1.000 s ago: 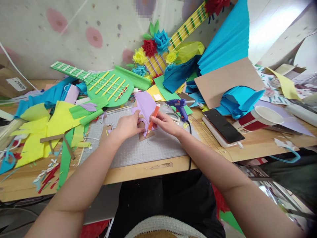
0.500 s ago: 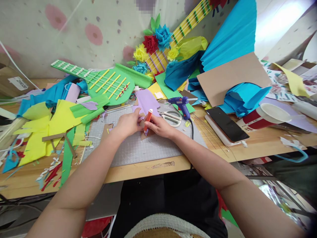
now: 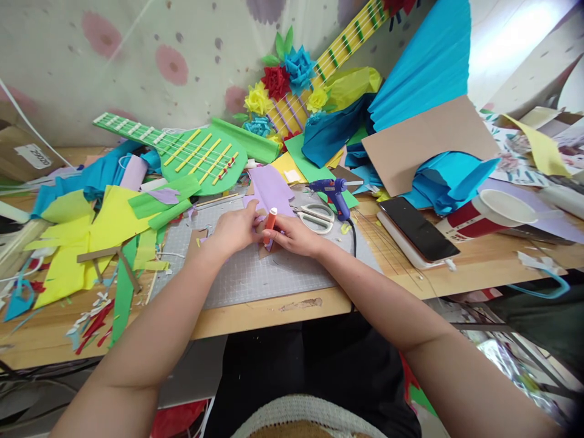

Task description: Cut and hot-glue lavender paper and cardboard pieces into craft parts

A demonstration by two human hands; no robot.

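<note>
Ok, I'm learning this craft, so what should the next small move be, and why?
I'd probably press the purple paper steady with the left hand before moving the orange marker. The right hand holds the marker nearly upright, its lower end down by the paper, and the left hand is close beside it; its exact fingertip contact is hard to make out.

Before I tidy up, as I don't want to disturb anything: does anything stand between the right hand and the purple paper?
Nothing visible, apart from the orange marker that the right hand holds at the purple paper. The scissors and glue gun lie beyond that hand, not between.
</note>
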